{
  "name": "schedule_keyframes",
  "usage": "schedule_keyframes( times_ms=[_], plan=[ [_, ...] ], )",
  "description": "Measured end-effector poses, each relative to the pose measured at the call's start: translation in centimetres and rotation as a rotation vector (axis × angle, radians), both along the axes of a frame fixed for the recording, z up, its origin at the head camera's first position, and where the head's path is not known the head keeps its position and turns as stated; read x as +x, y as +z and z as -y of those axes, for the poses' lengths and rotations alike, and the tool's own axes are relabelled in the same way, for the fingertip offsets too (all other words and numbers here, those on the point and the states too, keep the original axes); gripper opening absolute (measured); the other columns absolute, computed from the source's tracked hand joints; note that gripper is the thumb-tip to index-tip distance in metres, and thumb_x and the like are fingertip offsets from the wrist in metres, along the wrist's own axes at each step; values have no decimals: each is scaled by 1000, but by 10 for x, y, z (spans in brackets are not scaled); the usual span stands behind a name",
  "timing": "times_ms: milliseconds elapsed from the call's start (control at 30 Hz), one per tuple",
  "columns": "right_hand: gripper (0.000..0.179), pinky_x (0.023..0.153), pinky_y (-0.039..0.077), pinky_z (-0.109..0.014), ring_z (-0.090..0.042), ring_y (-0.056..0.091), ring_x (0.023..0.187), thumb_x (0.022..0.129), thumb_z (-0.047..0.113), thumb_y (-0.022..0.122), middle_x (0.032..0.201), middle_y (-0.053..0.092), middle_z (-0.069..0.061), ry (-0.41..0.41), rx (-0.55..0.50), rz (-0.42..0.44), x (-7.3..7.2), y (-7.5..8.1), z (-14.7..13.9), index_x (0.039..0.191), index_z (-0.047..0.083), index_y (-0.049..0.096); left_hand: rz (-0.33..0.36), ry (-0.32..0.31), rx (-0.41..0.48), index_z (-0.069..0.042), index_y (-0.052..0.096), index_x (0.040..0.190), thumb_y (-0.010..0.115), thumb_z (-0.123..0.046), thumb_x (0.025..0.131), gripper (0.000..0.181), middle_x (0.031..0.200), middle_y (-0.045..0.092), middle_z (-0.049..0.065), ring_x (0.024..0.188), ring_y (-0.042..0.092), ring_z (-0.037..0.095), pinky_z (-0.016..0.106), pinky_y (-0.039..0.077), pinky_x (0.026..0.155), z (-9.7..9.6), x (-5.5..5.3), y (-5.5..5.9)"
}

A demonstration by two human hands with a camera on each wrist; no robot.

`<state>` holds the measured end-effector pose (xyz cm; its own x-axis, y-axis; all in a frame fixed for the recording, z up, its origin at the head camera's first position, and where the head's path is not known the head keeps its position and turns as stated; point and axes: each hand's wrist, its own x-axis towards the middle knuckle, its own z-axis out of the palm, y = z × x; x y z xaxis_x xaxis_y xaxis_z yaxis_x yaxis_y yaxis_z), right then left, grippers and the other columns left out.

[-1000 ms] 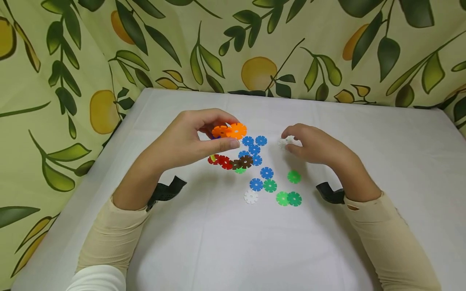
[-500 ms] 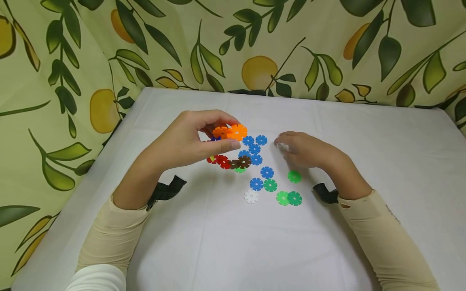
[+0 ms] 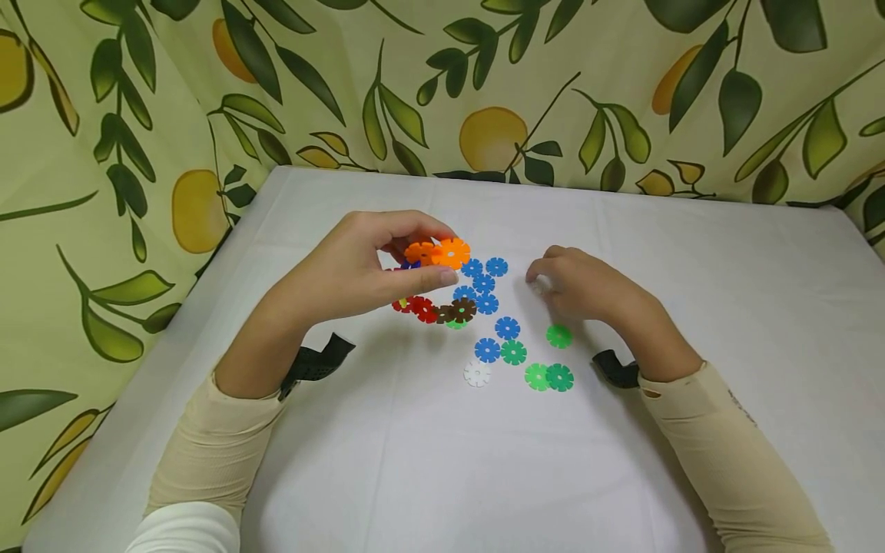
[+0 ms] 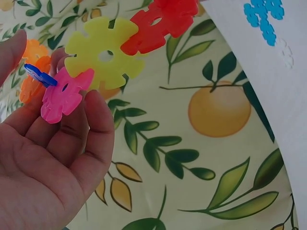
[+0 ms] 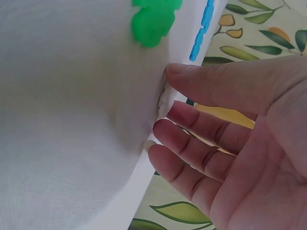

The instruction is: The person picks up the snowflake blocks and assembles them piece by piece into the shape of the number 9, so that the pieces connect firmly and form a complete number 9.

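Note:
My left hand [image 3: 349, 269] grips a chain of slotted plastic snowflake discs above the table. Its orange disc [image 3: 458, 247] sits between thumb and fingers; red discs [image 3: 420, 305] and a brown disc [image 3: 470, 307] trail below. In the left wrist view the pink disc [image 4: 55, 105] lies against the fingers, joined by a blue disc [image 4: 38, 74], a yellow disc [image 4: 88, 45] and a red disc [image 4: 175, 21]. My right hand [image 3: 594, 284] is low at the tabletop, fingers curled round a white disc [image 5: 163, 101], which they mostly hide in the head view.
Several loose blue discs [image 3: 487, 304] lie between the hands. Nearer are green discs [image 3: 565, 370], another green disc [image 3: 558, 330] and a white disc [image 3: 476, 380]. The white-covered table [image 3: 415, 468] meets a leaf-patterned cloth [image 3: 588, 69] behind and at left.
My right hand has shifted slightly left and nearer, the white piece moving with it and becoming more covered by the fingers. My left hand and its chain have hardly moved.

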<state>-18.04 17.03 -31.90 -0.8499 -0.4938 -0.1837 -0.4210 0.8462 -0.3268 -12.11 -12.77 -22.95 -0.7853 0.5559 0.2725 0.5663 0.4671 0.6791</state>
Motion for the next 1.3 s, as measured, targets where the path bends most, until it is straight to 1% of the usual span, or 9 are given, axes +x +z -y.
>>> schedule_keyframes(
  times_ms=[367, 533, 667, 767, 833, 933, 1000, 1133, 1300],
  plan=[
    [29, 90, 51, -48, -32, 58, 98, 88, -3, 69, 110, 63, -15, -23, 7, -9, 0, -1, 1, 116, 5, 72, 0, -9, -10, -11, 72, 117, 82, -22, 86, 34, 97, 70, -7, 84, 63, 11, 32, 53, 75, -1, -1, 0],
    [30, 88, 52, -48, -31, 58, 95, 89, 3, 72, 112, 61, -15, -55, 30, -29, -2, -2, 3, 119, 6, 68, 7, 4, -26, -11, 72, 118, 81, -24, 87, 35, 98, 70, -6, 86, 63, 11, 33, 54, 77, 0, -2, 1],
    [29, 86, 53, -48, -30, 58, 93, 88, 9, 76, 110, 58, -13, -72, 47, -21, 2, 3, 2, 115, 6, 67, 5, 2, -36, -11, 72, 118, 81, -25, 87, 35, 98, 70, -6, 86, 63, 10, 31, 54, 76, 1, -2, 1],
    [22, 79, 52, -44, -28, 57, 88, 87, 12, 78, 102, 58, -10, -46, 55, 40, 9, 13, 1, 105, 6, 67, 2, -5, -39, -11, 72, 118, 81, -24, 87, 35, 98, 70, -6, 85, 63, 11, 31, 54, 76, 2, -3, 1],
    [23, 73, 50, -41, -26, 56, 85, 86, 17, 80, 95, 59, -8, -28, 97, 130, 17, 20, 1, 100, 8, 65, 0, -10, -39, -10, 72, 117, 81, -24, 87, 34, 98, 70, -6, 85, 63, 11, 32, 54, 77, 2, -3, 2],
    [34, 63, 48, -36, -23, 57, 75, 81, 30, 84, 84, 58, -5, -30, 204, 287, 31, 29, 4, 94, 10, 61, -1, -13, -43, -10, 72, 117, 81, -24, 87, 34, 98, 69, -6, 85, 63, 10, 31, 54, 77, 2, -3, 2],
    [43, 59, 47, -35, -22, 58, 70, 75, 37, 88, 81, 57, -4, -49, 280, 353, 38, 32, 8, 93, 12, 59, -2, -13, -51, -10, 72, 117, 81, -24, 87, 34, 97, 69, -6, 85, 62, 10, 31, 53, 77, 3, -4, 2],
    [45, 59, 45, -34, -21, 57, 68, 67, 38, 92, 79, 59, -2, -34, 362, 338, 48, 30, 19, 91, 12, 62, 1, -12, -62, -10, 72, 118, 81, -25, 87, 35, 97, 69, -6, 86, 62, 11, 31, 53, 77, 3, -4, 1],
    [34, 57, 42, -32, -20, 55, 70, 68, 21, 88, 76, 59, -2, 19, 388, 291, 53, 28, 27, 91, 10, 65, 5, -9, -67, -11, 72, 118, 81, -25, 87, 35, 97, 69, -6, 86, 62, 11, 32, 53, 77, 3, -4, 1]
  ],
)
